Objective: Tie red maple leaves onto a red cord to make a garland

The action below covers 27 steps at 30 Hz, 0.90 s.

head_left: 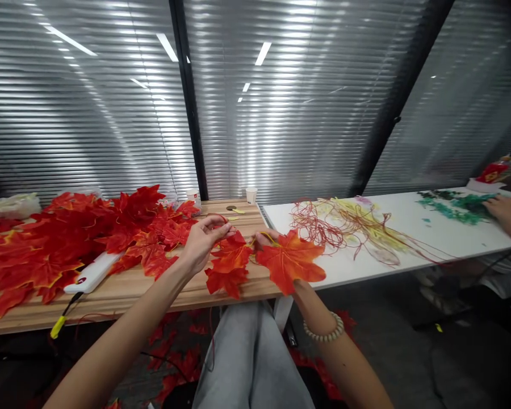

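Note:
My left hand [206,237] is closed, with thumb and fingertips pinched on a thin red cord over the wooden table [170,295]. Between my hands hang red-orange artificial maple leaves [229,267]. My right hand [267,238] is partly behind a large orange-red maple leaf [292,260]; its fingers bend around the yellow stem, and the leaf covers the palm. A beaded bracelet circles my right wrist. To the left of my left hand lies a big pile of red maple leaves [63,244].
A white power strip [94,274] lies before the pile. Paper cups [251,195] stand at the back. On the white table [349,275] are tangled red cords [323,224], yellow strands and green pieces [455,207] near another person's hand. Red leaves litter the floor.

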Each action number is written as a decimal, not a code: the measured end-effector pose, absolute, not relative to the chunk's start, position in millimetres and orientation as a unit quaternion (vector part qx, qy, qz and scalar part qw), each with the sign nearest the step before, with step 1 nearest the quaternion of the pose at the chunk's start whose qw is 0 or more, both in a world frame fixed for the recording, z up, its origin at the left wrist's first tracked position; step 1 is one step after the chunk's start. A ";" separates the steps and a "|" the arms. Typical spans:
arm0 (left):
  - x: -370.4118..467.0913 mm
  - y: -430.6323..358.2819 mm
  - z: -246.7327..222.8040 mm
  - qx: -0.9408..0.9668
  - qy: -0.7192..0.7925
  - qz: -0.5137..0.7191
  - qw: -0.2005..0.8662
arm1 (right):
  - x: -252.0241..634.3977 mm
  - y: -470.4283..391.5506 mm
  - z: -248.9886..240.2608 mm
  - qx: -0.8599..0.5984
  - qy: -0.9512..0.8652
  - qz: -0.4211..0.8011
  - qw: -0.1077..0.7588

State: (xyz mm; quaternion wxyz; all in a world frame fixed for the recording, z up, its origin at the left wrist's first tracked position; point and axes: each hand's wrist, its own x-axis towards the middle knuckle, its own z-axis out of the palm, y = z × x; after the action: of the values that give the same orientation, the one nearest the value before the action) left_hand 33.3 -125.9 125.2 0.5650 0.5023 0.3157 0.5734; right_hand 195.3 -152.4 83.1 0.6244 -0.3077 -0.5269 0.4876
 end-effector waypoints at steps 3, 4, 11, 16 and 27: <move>35.0 -125.1 127.2 0.513 0.302 0.578 0.558 | 196.0 -157.4 80.4 -0.281 -0.534 0.508 0.614; 36.5 -124.0 128.4 0.517 0.299 0.579 0.555 | 196.7 -159.3 79.8 -0.273 -0.533 0.509 0.618; 47.4 -114.8 133.1 0.509 0.294 0.580 0.564 | 204.3 -164.0 77.7 -0.266 -0.558 0.489 0.616; 51.7 -106.8 125.3 0.499 0.279 0.550 0.609 | 202.1 -146.7 71.2 -0.237 -0.554 0.527 0.599; 41.7 -67.0 104.7 0.482 0.306 0.528 0.628 | 178.2 -82.6 50.3 -0.220 -0.488 0.599 0.596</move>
State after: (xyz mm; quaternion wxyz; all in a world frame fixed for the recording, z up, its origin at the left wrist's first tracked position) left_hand 41.7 -67.0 104.7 0.6281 0.4821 0.3064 0.5284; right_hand 178.2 -82.6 50.3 0.5962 -0.2195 -0.4875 0.5989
